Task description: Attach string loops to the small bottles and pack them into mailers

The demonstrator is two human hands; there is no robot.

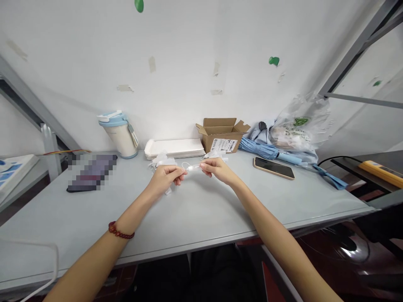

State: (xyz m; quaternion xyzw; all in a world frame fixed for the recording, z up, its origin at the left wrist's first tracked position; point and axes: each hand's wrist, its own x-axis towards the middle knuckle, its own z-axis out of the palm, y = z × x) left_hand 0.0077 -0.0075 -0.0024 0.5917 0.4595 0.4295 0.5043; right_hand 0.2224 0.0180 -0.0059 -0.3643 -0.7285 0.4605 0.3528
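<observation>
We see left hand and right hand above mid counter, each grip pinched on small white looped piece between them. Far middle: cardboard box, top open, contents hidden from us. Far left: tumbler, lidded. Far right: clear plastic bag, perhaps pale bundle inside. White bits just beyond left hand.
</observation>
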